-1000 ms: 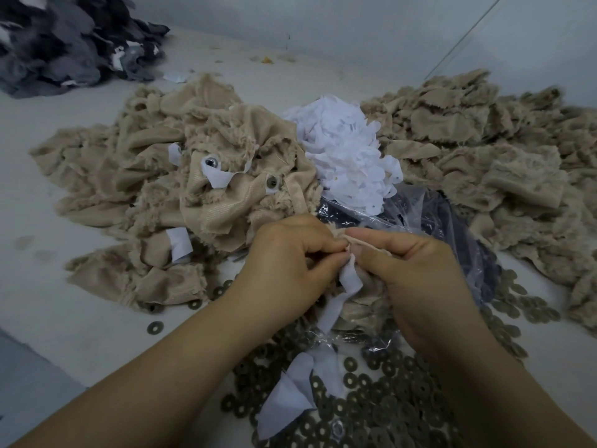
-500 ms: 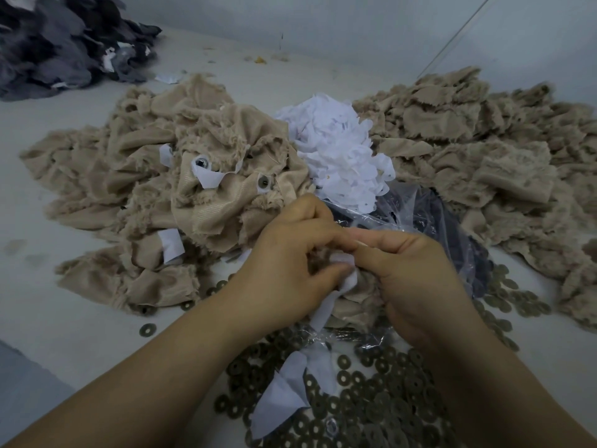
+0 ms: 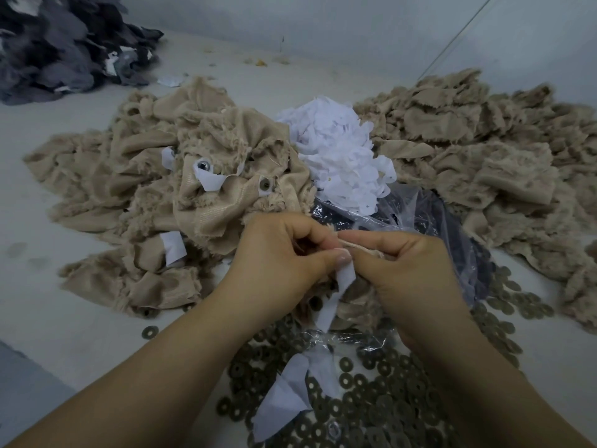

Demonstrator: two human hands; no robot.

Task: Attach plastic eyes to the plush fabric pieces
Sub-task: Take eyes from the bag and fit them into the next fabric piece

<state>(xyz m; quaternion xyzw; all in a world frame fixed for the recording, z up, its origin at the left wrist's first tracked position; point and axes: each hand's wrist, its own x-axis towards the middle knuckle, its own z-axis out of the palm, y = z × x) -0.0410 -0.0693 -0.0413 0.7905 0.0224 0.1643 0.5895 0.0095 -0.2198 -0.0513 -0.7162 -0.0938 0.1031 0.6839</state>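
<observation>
My left hand point(image 3: 284, 263) and my right hand point(image 3: 410, 273) meet at the centre, both pinching one beige plush fabric piece point(image 3: 361, 250) with a white backing strip point(image 3: 344, 279) hanging below my left thumb. Any eye in the piece is hidden by my fingers. A pile of beige plush pieces with eyes fitted point(image 3: 181, 202) lies to the left; a plastic eye point(image 3: 203, 165) and a dark washer back point(image 3: 265, 184) show on it. Another pile of beige plush pieces point(image 3: 478, 156) lies at the right.
A heap of white backing pieces point(image 3: 339, 156) sits behind a clear plastic bag of dark parts point(image 3: 420, 215). Several round metal washers point(image 3: 371, 389) cover the table below my hands. A dark grey fabric pile point(image 3: 64, 46) lies at the far left, by the wall.
My left-hand fingers have shifted on the piece, the thumb now pressing down over the white strip. The view has tilted slightly; the piles have not moved.
</observation>
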